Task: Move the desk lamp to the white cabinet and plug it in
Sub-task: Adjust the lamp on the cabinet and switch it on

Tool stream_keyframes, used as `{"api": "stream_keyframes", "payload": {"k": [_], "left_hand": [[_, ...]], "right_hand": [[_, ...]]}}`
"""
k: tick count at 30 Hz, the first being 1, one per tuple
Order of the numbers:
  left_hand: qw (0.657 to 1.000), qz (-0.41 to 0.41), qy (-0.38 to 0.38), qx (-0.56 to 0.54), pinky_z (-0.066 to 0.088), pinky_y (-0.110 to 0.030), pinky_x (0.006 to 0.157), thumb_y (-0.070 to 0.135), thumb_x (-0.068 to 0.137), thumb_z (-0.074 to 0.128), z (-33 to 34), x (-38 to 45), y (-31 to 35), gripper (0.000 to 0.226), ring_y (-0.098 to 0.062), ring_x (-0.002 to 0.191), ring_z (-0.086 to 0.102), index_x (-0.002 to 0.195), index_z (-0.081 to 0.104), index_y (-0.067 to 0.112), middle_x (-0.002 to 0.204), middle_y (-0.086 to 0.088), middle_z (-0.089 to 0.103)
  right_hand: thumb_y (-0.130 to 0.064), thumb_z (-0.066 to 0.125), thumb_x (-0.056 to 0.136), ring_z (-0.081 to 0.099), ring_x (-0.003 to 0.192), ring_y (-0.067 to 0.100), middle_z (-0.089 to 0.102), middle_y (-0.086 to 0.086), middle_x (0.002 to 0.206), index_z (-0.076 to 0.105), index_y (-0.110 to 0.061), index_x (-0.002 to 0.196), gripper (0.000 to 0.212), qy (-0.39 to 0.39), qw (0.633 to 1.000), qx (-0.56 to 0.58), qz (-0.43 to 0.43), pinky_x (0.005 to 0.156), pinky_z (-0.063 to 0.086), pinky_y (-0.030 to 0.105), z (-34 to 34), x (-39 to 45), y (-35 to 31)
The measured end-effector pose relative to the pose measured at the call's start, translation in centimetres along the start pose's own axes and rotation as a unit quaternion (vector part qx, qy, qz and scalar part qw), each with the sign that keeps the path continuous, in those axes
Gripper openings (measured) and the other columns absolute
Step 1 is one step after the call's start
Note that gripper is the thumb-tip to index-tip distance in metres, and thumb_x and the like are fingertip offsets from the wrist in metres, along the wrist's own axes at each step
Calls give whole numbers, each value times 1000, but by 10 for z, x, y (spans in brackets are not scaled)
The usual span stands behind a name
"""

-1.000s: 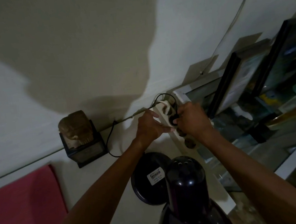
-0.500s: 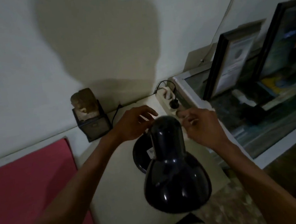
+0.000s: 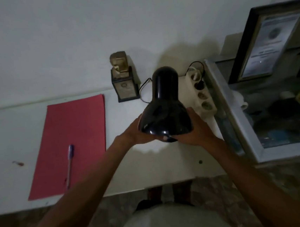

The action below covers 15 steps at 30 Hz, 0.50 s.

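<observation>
The black desk lamp (image 3: 165,108) stands on the white cabinet top (image 3: 161,163), its glossy shade facing down with a pool of light under it. My left hand (image 3: 138,132) cups the shade's left rim and my right hand (image 3: 194,129) cups its right rim. The lamp's base is hidden under the shade. Its black cord (image 3: 143,88) runs behind the shade. A black plug (image 3: 200,85) sits in the white power strip (image 3: 201,93) lying along the cabinet's right edge.
A small bust on a dark box (image 3: 123,79) stands against the wall left of the lamp. A red sheet (image 3: 71,144) with a purple pen (image 3: 70,165) lies on the left. A glass case with framed pictures (image 3: 265,102) borders the right side.
Both hands left the power strip and plug, drew back to the lamp, and now hold its shade. Light now shows beneath the shade. My view pulled back and down.
</observation>
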<state>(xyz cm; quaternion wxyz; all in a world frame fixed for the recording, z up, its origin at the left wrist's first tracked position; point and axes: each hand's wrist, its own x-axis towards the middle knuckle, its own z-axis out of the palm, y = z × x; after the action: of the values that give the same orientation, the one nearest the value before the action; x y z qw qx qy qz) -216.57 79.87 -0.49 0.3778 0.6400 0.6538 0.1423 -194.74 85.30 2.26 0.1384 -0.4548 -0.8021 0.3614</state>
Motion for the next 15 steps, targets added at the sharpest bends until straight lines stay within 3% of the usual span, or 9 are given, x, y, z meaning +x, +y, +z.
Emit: {"api": "stream_keyframes", "payload": {"k": [2, 4, 8, 11, 15], "left_hand": [[998, -33, 57, -7, 53, -21, 91, 43, 67, 88, 12, -14, 8, 71, -11, 107, 62, 128, 61, 20, 122, 2, 65], [990, -37, 138, -17, 52, -36, 100, 45, 61, 92, 30, -26, 13, 88, -20, 119, 59, 136, 53, 21, 134, -2, 61], [963, -28, 248, -100, 44, -37, 110, 42, 67, 89, 57, -38, 26, 99, -22, 131, 52, 148, 38, 16, 145, -6, 53], [952, -55, 286, -97, 44, -40, 111, 43, 69, 87, 71, -41, 27, 95, -24, 132, 52, 147, 40, 18, 145, -5, 54], [941, -85, 314, -87, 45, -33, 105, 40, 63, 90, 73, -35, 28, 95, -27, 127, 55, 143, 47, 14, 143, -9, 54]], "right_hand": [[-52, 86, 60, 63, 114, 33, 53, 8, 137, 27, -47, 126, 88, 23, 999, -17, 24, 89, 56, 48, 3, -4, 2], [-59, 84, 55, 59, 120, 35, 48, 7, 143, 24, -49, 130, 97, 41, 997, -61, 16, 91, 54, 48, 10, -10, 10], [-60, 78, 67, 42, 137, 36, 33, 5, 157, 31, -36, 147, 96, 47, 993, -108, -3, 99, 48, 49, 30, -25, 26], [-51, 76, 77, 36, 140, 36, 28, 5, 162, 35, -30, 151, 87, 62, 994, -93, 12, 103, 47, 51, 40, -31, 30], [-42, 72, 84, 36, 141, 33, 28, 5, 163, 39, -29, 151, 76, 72, 994, -84, 9, 107, 43, 49, 40, -31, 27]]}}
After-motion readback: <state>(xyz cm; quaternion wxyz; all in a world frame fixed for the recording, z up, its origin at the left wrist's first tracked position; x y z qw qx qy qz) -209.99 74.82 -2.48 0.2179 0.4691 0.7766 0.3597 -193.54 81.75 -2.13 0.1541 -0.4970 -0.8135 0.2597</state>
